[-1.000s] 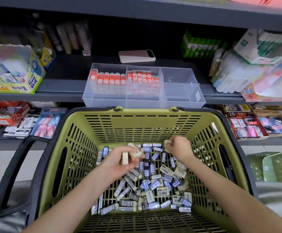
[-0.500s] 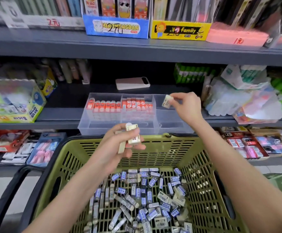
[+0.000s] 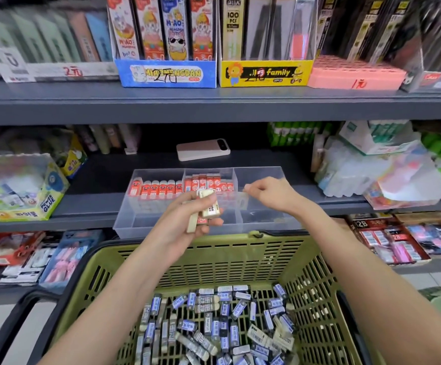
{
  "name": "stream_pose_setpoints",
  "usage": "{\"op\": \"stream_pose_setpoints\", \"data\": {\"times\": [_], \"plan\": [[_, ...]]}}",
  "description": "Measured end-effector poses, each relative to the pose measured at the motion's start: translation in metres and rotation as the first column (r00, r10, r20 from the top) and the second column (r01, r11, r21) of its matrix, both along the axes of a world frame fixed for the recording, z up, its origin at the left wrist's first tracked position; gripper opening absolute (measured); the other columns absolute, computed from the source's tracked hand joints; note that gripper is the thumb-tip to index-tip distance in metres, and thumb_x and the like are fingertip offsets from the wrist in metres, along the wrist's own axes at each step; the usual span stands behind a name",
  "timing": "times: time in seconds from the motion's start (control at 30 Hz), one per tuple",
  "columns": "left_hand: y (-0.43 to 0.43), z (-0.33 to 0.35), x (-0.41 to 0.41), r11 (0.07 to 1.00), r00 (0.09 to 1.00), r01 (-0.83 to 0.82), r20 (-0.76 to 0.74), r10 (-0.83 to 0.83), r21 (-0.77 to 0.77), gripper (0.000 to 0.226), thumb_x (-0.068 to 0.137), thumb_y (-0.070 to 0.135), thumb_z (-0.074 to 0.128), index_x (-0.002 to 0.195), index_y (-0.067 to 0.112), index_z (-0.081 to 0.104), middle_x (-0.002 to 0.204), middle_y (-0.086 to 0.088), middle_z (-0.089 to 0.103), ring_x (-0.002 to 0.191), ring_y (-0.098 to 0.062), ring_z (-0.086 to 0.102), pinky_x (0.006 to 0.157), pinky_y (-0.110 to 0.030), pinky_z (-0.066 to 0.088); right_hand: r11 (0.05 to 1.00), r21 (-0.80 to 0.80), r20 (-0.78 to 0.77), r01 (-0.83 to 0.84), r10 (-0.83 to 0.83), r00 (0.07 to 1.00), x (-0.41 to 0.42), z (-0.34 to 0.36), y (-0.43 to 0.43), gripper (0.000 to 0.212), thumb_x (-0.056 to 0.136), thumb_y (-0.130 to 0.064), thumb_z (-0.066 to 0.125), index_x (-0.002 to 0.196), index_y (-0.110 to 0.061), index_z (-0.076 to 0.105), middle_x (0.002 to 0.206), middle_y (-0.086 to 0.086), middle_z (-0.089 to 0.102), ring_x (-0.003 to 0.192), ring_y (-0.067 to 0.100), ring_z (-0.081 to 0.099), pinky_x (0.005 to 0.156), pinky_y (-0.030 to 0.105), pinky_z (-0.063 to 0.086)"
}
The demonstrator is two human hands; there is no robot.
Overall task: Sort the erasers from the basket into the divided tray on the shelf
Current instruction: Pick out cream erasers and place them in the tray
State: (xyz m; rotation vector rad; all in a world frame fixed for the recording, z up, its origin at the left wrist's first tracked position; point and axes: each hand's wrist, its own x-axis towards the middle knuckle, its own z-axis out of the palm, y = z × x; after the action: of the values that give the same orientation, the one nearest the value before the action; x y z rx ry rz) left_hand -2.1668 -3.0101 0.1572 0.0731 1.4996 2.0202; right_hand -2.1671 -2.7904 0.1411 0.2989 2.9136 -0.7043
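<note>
Left hand (image 3: 185,223): grasps cream erasers (image 3: 210,206). Right hand (image 3: 269,193): above right compartment of divided tray (image 3: 145,225), grip unclear. Best: release low.

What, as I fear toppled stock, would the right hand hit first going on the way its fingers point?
Probably the clear divider wall between the middle and right compartments of the transparent plastic tray; the right hand points leftward at it. Red-sleeved erasers stand beyond. Depth is unclear.

Head camera looks forward-down, close over basket (image 3: 214,256).
</note>
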Motion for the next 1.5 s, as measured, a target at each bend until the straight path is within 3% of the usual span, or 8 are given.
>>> {"op": "stream_pose_setpoints", "data": {"times": [0.1,0.17,0.3,0.53,0.67,0.83,1.23,1.5], "plan": [[0.003,0.001,-0.002,1.000,1.000,0.013,-0.023,-0.013,-0.018,0.044,0.059,0.025,0.077,0.095,0.007,0.058,0.081,-0.012,0.072,0.059,-0.018,0.068,0.037,-0.016,0.042,0.987,0.153,-0.206,0.040,-0.008,0.979,0.007,0.006,-0.007,0.044,0.099,-0.039,0.033,0.102,-0.012,0.068,0.106,0.007,0.070,0.106,0.024,0.057,0.095,0.036,0.030],[0.005,0.002,-0.002,0.998,0.995,0.027,-0.092,-0.032,-0.057,0.048,0.057,0.028,0.079,0.097,0.009,0.060,0.083,-0.012,0.071,0.057,-0.017,0.067,0.035,-0.016,0.038,0.995,-0.101,-0.365,0.028,-0.063,0.929,0.018,0.018,-0.021,0.042,0.096,-0.041,0.041,0.087,-0.014,0.071,0.088,0.002,0.072,0.083,0.009,0.062,0.080,0.032,0.041],[0.012,0.004,-0.001,0.980,0.958,0.013,-0.277,-0.069,-0.200,0.044,0.069,0.023,0.080,0.103,0.009,0.056,0.079,-0.011,0.071,0.052,-0.017,0.065,0.032,-0.016,0.031,0.735,-0.664,-0.241,-0.139,-0.035,0.970,0.038,0.042,-0.048,0.010,0.085,-0.029,0.066,0.086,-0.019,0.070,0.068,-0.003,0.069,0.064,0.004,0.060,0.059,0.018,0.048],[0.025,0.005,0.002,0.964,0.944,0.021,-0.313,-0.106,-0.264,0.049,0.072,0.027,0.078,0.107,0.005,0.051,0.079,-0.006,0.073,0.057,-0.017,0.068,0.034,-0.017,0.034,0.606,-0.789,-0.176,-0.099,-0.069,0.982,0.040,0.051,-0.028,0.005,0.083,-0.004,0.066,0.083,-0.005,0.071,0.066,0.004,0.070,0.057,0.008,0.063,0.058,0.016,0.052],[0.021,0.005,-0.005,0.999,0.999,-0.019,-0.040,0.018,-0.030,0.039,0.072,0.033,0.072,0.099,0.006,0.062,0.089,-0.013,0.074,0.067,-0.019,0.071,0.044,-0.019,0.048,0.754,-0.651,-0.311,0.089,-0.372,0.875,0.016,0.044,0.010,0.006,0.084,-0.008,0.067,0.087,-0.004,0.068,0.077,0.010,0.071,0.062,0.013,0.065,0.064,0.024,0.056],[0.013,0.000,-0.012,0.991,0.973,-0.094,0.218,0.071,0.100,0.035,0.070,0.013,0.072,0.099,-0.003,0.064,0.097,-0.025,0.070,0.090,-0.035,0.070,0.060,-0.031,0.058,0.947,-0.270,-0.212,0.176,-0.237,0.948,-0.014,0.014,0.016,0.009,0.082,-0.018,0.068,0.087,-0.010,0.067,0.082,0.011,0.071,0.080,0.023,0.068,0.083,0.041,0.053],[0.004,0.001,-0.018,0.992,0.984,-0.046,0.178,0.024,0.121,0.054,0.067,0.021,0.074,0.113,-0.003,0.059,0.103,-0.026,0.069,0.097,-0.037,0.068,0.068,-0.036,0.058,0.998,-0.044,-0.214,0.033,-0.042,0.976,-0.017,0.012,-0.004,0.024,0.093,-0.016,0.049,0.096,-0.005,0.069,0.100,0.007,0.070,0.092,0.023,0.062,0.081,0.032,0.048],[0.004,0.005,-0.012,0.989,0.989,0.139,0.046,-0.141,0.052,0.033,0.068,0.027,0.076,0.095,0.008,0.075,0.107,-0.021,0.069,0.101,-0.034,0.067,0.073,-0.034,0.058,0.894,-0.412,-0.320,-0.174,0.037,0.947,0.022,0.038,-0.055,0.011,0.085,-0.022,0.067,0.088,-0.013,0.071,0.082,-0.004,0.068,0.072,0.012,0.059,0.071,0.026,0.048]]}}
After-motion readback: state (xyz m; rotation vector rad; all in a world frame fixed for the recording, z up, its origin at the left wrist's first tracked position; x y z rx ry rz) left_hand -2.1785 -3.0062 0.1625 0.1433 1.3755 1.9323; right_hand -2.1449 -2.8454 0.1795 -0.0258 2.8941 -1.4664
